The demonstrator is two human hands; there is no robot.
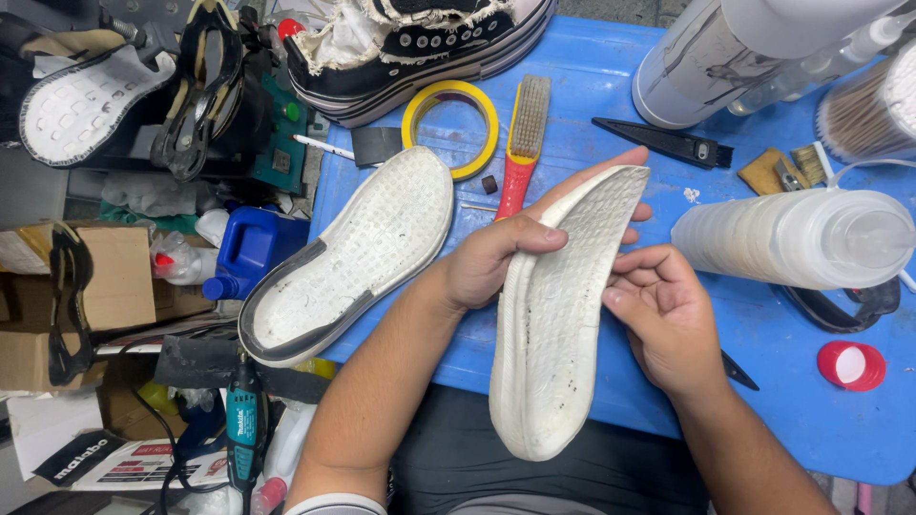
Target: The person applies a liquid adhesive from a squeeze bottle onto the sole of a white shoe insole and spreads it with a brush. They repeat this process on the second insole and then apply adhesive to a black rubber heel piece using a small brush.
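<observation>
My left hand [496,257] grips a white rubber shoe sole [553,334] near its toe end, thumb across the inner face. My right hand [663,310] touches the sole's right edge, fingers curled against the rim. The sole stands tilted over the front edge of a blue table [592,76]. A second white sole with a grey edge [348,257] lies on the table to the left, overhanging the table's left edge.
On the table lie a yellow tape ring [450,124], a red-handled brush [520,143], a black knife [663,141], a plastic squeeze bottle [792,236] and a red cap [851,365]. A black-and-white sneaker upper [420,43] sits at the back. A teal rotary tool [245,429] lies lower left.
</observation>
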